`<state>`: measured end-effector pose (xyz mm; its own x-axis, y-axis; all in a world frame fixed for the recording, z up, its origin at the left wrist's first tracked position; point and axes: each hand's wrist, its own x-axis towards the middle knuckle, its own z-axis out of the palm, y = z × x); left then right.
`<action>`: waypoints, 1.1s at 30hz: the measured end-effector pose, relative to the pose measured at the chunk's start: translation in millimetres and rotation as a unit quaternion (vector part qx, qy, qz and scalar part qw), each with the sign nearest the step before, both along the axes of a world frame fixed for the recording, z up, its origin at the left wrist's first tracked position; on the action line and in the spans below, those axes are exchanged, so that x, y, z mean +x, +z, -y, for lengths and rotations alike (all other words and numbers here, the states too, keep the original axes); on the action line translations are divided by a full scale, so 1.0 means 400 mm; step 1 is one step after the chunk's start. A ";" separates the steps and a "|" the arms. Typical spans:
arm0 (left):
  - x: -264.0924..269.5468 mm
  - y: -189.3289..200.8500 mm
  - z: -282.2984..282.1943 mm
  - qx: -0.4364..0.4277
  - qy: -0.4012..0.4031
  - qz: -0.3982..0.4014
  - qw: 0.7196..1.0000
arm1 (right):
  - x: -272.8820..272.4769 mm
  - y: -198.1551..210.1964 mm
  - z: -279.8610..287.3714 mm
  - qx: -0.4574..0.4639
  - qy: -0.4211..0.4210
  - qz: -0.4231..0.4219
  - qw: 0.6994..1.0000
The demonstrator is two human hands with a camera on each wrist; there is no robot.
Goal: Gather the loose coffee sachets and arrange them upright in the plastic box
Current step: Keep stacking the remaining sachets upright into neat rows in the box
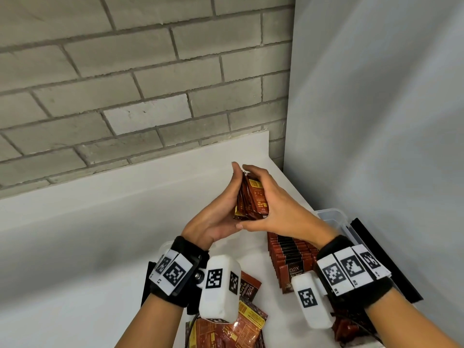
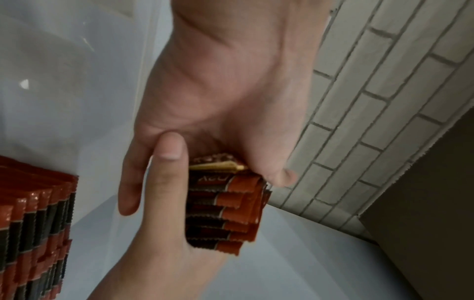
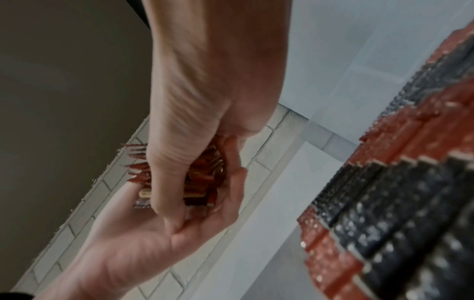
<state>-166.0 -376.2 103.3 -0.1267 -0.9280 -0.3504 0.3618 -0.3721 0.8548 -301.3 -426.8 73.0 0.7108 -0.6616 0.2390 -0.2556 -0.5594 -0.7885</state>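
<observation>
Sachets: bundle of coffee sachets (image 1: pixel 252 197) clamped between left hand (image 1: pixel 221 209) and right hand (image 1: pixel 272 202), raised over white counter (image 1: pixel 100 234). Long axis roughly upright, tilted. Exact count not readable. "D2X" legible on sachets in plastic box (image 1: pixel 334 217), packed upright in rows. Loose sachets (image 1: pixel 241 320) flat near wrists.

right hand (image 3: pixel 205 113) fingers curl round sachet stack (image 3: pixel 205 176) | left hand (image 3: pixel 153 239) cups stack from below, thumbs touching | packed sachet rows (image 3: pixel 400 182) at right, blurred, red and black | brick wall (image 3: pixel 259 162) behind hands
</observation>
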 end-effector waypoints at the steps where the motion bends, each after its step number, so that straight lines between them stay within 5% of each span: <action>1: 0.000 -0.001 0.001 0.003 0.000 -0.008 1.000 | 0.001 0.001 -0.002 -0.007 -0.007 0.002 1.000; 9: 0.007 -0.004 0.004 0.036 0.023 -0.075 0.996 | 0.005 0.003 -0.010 -0.005 0.006 0.020 1.000; 21: 0.012 -0.035 0.010 -0.031 -0.003 -0.011 0.999 | 0.009 -0.014 0.012 -0.120 -0.034 -0.002 0.992; 29: 0.025 -0.053 0.019 -0.083 0.072 -0.111 0.988 | -0.012 0.018 0.026 0.118 -0.096 0.112 0.982; 33: 0.023 -0.058 0.020 -0.084 0.092 -0.127 0.984 | -0.016 0.013 0.039 0.144 -0.088 0.121 0.978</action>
